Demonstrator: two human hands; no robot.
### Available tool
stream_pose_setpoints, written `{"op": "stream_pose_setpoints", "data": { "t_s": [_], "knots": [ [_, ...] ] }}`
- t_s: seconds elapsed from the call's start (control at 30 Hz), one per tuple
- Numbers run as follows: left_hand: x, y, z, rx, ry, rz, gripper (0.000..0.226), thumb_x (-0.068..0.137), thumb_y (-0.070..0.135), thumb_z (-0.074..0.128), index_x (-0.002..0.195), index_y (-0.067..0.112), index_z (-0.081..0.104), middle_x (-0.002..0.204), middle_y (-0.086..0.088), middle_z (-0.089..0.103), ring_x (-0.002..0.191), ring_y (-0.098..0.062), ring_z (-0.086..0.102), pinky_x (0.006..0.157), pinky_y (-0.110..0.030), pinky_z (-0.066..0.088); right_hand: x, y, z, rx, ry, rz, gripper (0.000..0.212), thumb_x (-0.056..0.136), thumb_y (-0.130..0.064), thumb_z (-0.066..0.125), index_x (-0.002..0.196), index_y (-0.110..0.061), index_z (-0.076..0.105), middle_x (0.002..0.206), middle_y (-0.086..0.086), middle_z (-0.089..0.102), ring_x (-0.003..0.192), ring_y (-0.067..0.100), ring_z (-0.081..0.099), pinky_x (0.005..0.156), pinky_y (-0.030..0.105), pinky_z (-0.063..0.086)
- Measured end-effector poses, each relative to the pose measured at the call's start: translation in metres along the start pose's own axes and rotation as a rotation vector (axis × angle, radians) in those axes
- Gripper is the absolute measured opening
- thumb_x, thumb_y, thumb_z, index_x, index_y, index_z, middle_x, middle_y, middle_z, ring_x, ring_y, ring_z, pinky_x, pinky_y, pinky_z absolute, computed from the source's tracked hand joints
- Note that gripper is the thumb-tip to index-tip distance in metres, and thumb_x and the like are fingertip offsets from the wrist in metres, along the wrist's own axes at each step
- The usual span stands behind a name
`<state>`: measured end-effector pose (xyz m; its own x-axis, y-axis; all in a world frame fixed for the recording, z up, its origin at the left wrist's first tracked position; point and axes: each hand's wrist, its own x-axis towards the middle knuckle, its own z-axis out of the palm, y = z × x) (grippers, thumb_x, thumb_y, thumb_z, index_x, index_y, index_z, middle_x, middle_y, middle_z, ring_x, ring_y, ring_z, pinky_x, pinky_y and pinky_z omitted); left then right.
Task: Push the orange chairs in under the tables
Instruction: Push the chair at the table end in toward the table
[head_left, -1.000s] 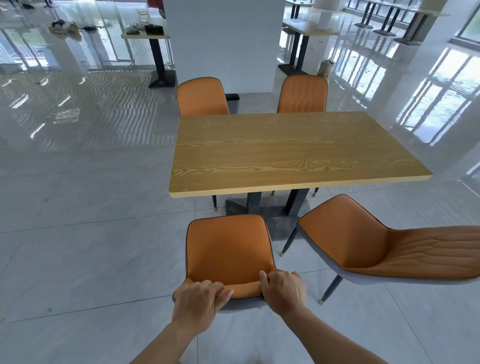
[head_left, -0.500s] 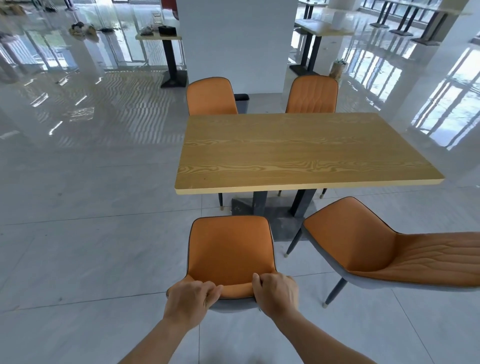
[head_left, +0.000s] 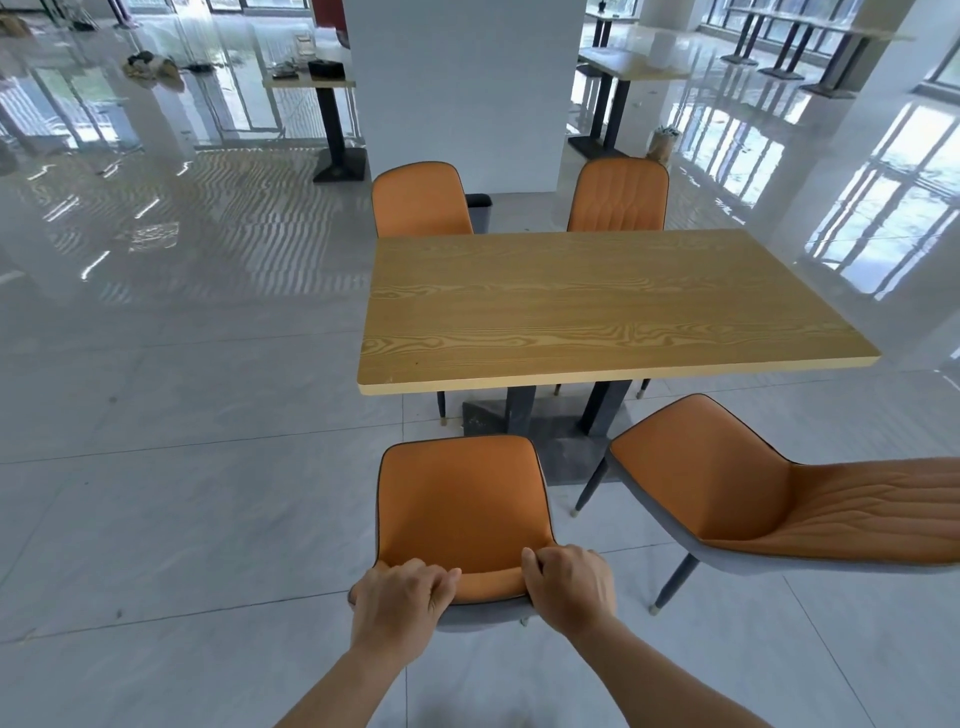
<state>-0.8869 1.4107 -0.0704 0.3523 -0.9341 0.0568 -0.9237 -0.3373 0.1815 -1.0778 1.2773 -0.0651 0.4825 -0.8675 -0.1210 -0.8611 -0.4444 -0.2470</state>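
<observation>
Both hands grip the near orange chair before the table.

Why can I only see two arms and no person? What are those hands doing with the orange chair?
The camera sits on the person's head and looks down, so only their arms show. The left hand and right hand both have a grip on the top of the back of the near orange chair, which stands just short of the wooden table. Nothing lies on the tabletop. Another chair stands turned aside on the right, and two more stand at the far side.
</observation>
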Motion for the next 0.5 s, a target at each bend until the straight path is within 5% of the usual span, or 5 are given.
{"op": "stream_pose_setpoints", "data": {
  "t_s": [0.23, 0.5],
  "knots": [
    [0.0038, 0.0065, 0.0054, -0.037, 0.031, -0.002, 0.070, 0.098, 0.067, 0.010, 0.068, 0.028, 0.061, 0.062, 0.010, 0.058, 0.052, -0.013, 0.052, 0.058, -0.027, 0.047, 0.0031, 0.0077, 0.0018, 0.014, 0.021, -0.002, 0.056, 0.093, -0.047, 0.036, 0.046, -0.017, 0.041, 0.044, -0.004, 0.043, 0.044, 0.011, 0.043, 0.049, 0.027, 0.031],
    [0.0028, 0.0095, 0.0027, -0.020, -0.007, -0.037, 0.059, 0.098, 0.057, 0.018, 0.071, 0.028, 0.061, 0.063, 0.008, 0.055, 0.056, -0.012, 0.051, 0.062, -0.031, 0.052, 0.0029, 0.0090, -0.0004, -0.010, 0.025, -0.049, 0.048, 0.091, -0.046, 0.035, 0.051, -0.021, 0.043, 0.049, -0.006, 0.041, 0.051, 0.012, 0.041, 0.054, 0.029, 0.030]
  ]
}}
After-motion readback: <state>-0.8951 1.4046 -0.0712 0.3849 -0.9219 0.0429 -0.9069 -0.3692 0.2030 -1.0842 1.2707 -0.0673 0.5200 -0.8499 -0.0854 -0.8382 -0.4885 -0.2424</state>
